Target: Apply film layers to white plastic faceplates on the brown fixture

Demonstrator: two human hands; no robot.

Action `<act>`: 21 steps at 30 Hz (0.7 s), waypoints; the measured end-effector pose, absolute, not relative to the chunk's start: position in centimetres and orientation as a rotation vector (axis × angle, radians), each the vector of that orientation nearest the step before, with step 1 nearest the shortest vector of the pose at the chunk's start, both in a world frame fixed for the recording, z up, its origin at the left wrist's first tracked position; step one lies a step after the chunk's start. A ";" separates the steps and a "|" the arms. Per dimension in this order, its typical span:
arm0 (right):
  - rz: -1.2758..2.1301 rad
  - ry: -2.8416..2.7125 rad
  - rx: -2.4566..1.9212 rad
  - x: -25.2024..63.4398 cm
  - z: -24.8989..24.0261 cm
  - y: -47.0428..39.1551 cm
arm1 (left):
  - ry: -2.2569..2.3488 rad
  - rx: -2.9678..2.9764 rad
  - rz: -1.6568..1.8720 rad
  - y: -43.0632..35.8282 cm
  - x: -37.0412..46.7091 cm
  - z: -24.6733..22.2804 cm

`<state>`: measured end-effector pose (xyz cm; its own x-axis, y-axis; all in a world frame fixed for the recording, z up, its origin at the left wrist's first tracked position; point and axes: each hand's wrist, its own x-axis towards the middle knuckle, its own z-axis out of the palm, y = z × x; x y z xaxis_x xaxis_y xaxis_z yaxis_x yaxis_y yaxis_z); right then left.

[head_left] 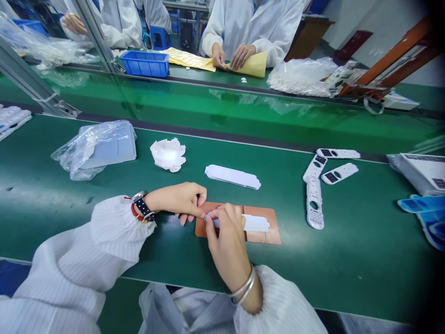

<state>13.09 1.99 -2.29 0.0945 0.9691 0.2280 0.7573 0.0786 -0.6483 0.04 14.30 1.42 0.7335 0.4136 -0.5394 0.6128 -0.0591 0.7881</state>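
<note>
A long white die-cut strip with notched ends lies on a copper-brown rectangular plate. Over the strip's left end, my right hand is closed, thumb and forefinger pinched together. My left hand reaches in from the left with curled fingers, its fingertips meeting the right ones at that same end. The fingers cover the strip's left part, and the exact grip of the left hand is partly hidden. Just behind the plate rests a flat stack of similar white strips.
A crumpled white piece and a plastic bag with flat sheets lie left. Several white remote-shaped casings are at right, near blue pieces. Beyond the divider, a co-worker's hands handle yellow paper beside a blue bin.
</note>
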 end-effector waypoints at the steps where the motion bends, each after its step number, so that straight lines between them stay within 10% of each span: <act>1: 0.417 -1.708 -1.728 13.0 -2.2 2.0 | 0.836 1.699 -0.197 14.2 0.1 1.5; 21: 0.205 -1.857 -1.677 12.9 -2.2 0.8 | 0.776 1.619 -0.265 14.8 0.1 2.0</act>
<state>12.92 0.83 -2.21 -0.0011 0.9413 0.3376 0.8451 0.1814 -0.5029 0.07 14.81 1.96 0.7463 0.3318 -0.5771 0.6156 -0.0142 0.7879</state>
